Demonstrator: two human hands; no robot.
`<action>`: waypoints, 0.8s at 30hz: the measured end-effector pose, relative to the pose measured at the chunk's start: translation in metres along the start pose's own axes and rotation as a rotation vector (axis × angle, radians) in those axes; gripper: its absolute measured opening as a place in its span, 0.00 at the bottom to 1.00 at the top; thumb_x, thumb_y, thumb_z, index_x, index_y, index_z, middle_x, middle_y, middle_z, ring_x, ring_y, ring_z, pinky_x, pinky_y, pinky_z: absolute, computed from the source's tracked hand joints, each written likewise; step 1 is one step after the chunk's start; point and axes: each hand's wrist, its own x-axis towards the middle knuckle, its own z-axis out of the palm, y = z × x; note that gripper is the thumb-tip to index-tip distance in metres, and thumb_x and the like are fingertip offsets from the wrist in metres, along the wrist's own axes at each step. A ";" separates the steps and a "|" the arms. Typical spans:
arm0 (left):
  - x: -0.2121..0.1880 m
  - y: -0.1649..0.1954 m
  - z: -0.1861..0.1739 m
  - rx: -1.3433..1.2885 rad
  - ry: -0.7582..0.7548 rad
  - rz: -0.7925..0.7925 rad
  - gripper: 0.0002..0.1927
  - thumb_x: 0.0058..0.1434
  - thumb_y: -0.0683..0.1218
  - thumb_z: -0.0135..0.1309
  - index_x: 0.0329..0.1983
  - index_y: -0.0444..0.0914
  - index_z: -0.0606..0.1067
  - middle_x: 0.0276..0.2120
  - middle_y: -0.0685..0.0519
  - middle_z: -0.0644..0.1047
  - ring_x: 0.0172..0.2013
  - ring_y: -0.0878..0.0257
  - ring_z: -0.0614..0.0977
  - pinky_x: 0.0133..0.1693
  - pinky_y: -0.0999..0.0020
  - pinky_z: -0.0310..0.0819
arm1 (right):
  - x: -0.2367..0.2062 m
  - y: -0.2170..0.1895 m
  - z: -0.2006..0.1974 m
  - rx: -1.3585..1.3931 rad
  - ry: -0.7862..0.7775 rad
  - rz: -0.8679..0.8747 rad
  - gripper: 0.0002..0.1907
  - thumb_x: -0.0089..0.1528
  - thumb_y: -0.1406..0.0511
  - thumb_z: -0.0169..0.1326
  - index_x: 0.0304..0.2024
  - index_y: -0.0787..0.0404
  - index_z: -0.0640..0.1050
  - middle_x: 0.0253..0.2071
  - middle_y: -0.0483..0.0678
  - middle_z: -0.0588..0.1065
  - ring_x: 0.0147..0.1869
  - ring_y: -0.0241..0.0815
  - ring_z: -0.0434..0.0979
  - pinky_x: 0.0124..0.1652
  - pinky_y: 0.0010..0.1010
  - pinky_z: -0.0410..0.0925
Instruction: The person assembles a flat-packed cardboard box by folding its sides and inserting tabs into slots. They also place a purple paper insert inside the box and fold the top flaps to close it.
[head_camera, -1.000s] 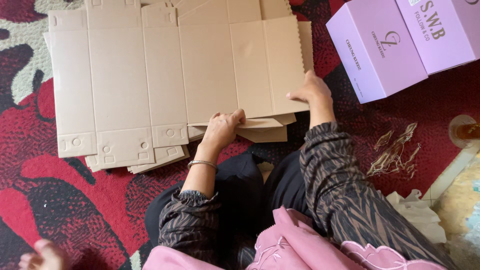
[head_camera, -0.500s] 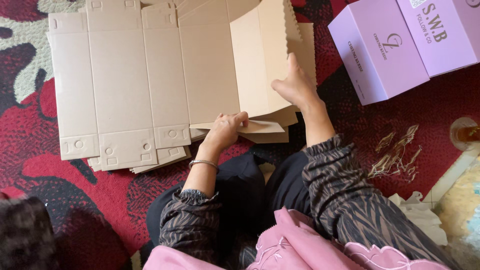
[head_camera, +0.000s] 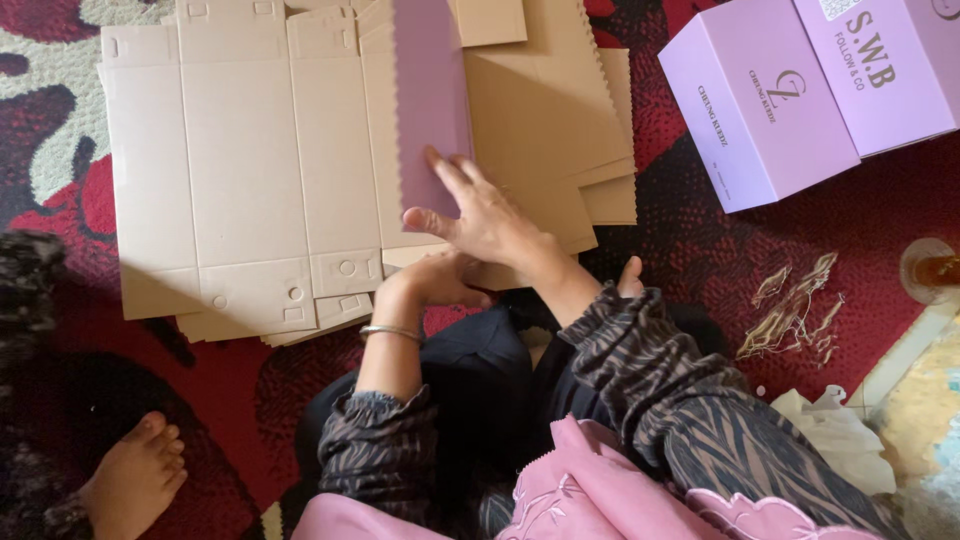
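Note:
A flat tan cardboard box blank (head_camera: 240, 170) lies on top of a stack of similar blanks on the carpet in front of me. Its right panel is folded over to the left, showing a purple outer face (head_camera: 430, 110). My right hand (head_camera: 480, 215) lies flat on that folded panel, fingers spread, pressing near its lower end. My left hand (head_camera: 430, 285) sits just below it, fingers curled around the blank's near edge. More tan blanks (head_camera: 560, 130) lie exposed to the right of the fold.
Two assembled purple boxes (head_camera: 800, 100) stand at the upper right. Loose tan strings (head_camera: 790, 310) lie on the red patterned carpet (head_camera: 700, 240), with a cup (head_camera: 935, 270) at the right edge. Another person's bare foot (head_camera: 135, 480) is at the lower left.
My right hand lifted the right panel from its far edge, swung it up and over to the left, and now presses it down flat. My left hand stayed at the near edge.

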 end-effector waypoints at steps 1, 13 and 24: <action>-0.006 -0.004 -0.004 0.014 0.022 -0.125 0.35 0.44 0.54 0.70 0.57 0.42 0.77 0.51 0.46 0.81 0.54 0.51 0.82 0.56 0.55 0.75 | 0.002 0.003 0.005 -0.007 -0.015 0.042 0.55 0.58 0.29 0.41 0.77 0.51 0.53 0.78 0.70 0.49 0.81 0.70 0.52 0.71 0.58 0.54; -0.061 -0.024 -0.056 0.076 0.956 -0.639 0.25 0.65 0.46 0.45 0.67 0.40 0.69 0.57 0.38 0.75 0.55 0.44 0.79 0.55 0.50 0.71 | 0.027 0.059 0.078 -0.206 -0.062 -0.081 0.36 0.69 0.47 0.47 0.77 0.25 0.50 0.81 0.55 0.40 0.82 0.74 0.45 0.74 0.70 0.44; -0.011 -0.043 -0.022 0.272 0.778 -0.762 0.40 0.60 0.60 0.59 0.70 0.39 0.62 0.73 0.39 0.55 0.70 0.41 0.60 0.61 0.38 0.60 | 0.034 0.037 0.082 -0.533 -0.257 0.209 0.39 0.63 0.46 0.54 0.74 0.26 0.54 0.80 0.38 0.41 0.80 0.72 0.39 0.66 0.78 0.45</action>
